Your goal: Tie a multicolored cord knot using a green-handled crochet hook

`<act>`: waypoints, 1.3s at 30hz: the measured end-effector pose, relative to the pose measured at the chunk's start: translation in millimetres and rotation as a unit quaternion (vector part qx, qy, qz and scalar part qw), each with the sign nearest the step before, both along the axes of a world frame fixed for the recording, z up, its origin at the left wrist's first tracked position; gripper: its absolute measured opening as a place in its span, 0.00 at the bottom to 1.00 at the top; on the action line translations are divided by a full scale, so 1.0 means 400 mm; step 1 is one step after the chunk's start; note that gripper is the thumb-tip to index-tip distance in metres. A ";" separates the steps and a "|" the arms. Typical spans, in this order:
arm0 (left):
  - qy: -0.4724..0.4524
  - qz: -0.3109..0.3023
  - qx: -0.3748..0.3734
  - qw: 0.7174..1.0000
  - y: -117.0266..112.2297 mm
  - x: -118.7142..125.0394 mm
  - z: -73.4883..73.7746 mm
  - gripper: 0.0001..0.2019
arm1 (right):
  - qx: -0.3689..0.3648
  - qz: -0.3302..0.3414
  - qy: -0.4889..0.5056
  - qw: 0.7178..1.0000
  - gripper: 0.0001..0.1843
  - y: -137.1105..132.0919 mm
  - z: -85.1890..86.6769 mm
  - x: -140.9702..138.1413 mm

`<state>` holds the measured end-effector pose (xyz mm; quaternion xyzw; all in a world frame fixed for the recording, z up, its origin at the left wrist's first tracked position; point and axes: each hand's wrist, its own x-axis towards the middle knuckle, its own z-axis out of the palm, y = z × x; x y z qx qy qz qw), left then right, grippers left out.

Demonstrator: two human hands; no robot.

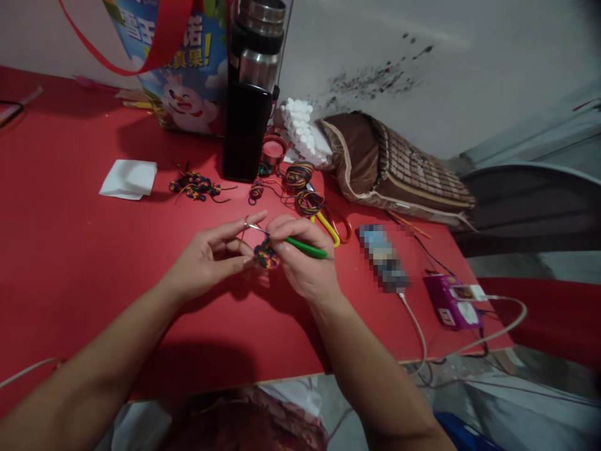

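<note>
Over the red table, my right hand (pixel 305 254) is closed around a crochet hook (pixel 304 247) with a green handle and a metal shaft pointing left. Below the shaft hangs a small multicoloured crochet piece (pixel 267 255), dark with yellow and pink, between my two hands. My left hand (pixel 213 257) is closed with yarn looped round its raised index finger near the hook's tip; its thumb and other fingers reach the left edge of the crochet piece. Beyond my hands lie a ball of variegated yarn (pixel 298 176) and a second, looser yarn bundle (pixel 309 203).
Finished-looking crochet pieces (pixel 197 186) lie by a folded white paper (pixel 129 179). A black phone (pixel 247 133) leans upright before a steel flask (pixel 261 44) and a printed bag (pixel 188 94). Scissors (pixel 326 228), a charging phone (pixel 382 257), a purple box (pixel 453 302) and a brown cushion (pixel 399 163) are right.
</note>
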<state>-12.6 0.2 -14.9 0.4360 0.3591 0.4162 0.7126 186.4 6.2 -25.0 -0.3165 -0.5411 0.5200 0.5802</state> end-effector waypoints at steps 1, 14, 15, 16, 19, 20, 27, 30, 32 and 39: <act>0.006 0.014 0.014 1.000 -0.002 0.003 0.001 0.35 | 0.027 -0.030 -0.027 0.999 0.03 -0.004 0.003 -0.002; -0.076 0.146 0.017 0.986 -0.011 0.040 -0.001 0.34 | 0.137 -0.144 -0.167 0.966 0.14 -0.041 0.011 -0.037; -0.072 0.149 0.010 0.986 -0.010 0.040 0.000 0.34 | 0.129 -0.142 -0.166 0.967 0.13 -0.042 0.011 -0.036; -0.069 0.154 0.002 0.986 -0.010 0.039 0.002 0.34 | 0.123 -0.140 -0.168 0.968 0.12 -0.042 0.012 -0.035; -0.061 0.170 -0.016 0.983 -0.011 0.035 0.008 0.32 | 0.109 -0.126 -0.176 0.970 0.08 -0.040 0.015 -0.030; -0.059 0.172 -0.019 0.983 -0.011 0.034 0.010 0.32 | 0.102 -0.120 -0.173 0.972 0.07 -0.039 0.014 -0.029; -0.029 0.173 -0.022 0.984 -0.015 0.033 0.007 0.31 | -0.015 -0.087 -0.078 0.993 0.07 -0.025 -0.019 -0.030; -0.045 0.186 -0.019 0.981 -0.012 0.034 0.005 0.30 | -0.029 -0.051 -0.032 0.998 0.07 -0.017 -0.034 -0.023; -0.045 0.193 -0.011 0.980 -0.010 0.034 0.006 0.30 | -0.031 -0.036 -0.030 0.998 0.06 -0.011 -0.037 -0.017; -0.002 0.180 0.020 0.983 -0.014 0.033 0.021 0.31 | 0.008 -0.026 -0.087 0.996 0.08 -0.005 -0.019 -0.016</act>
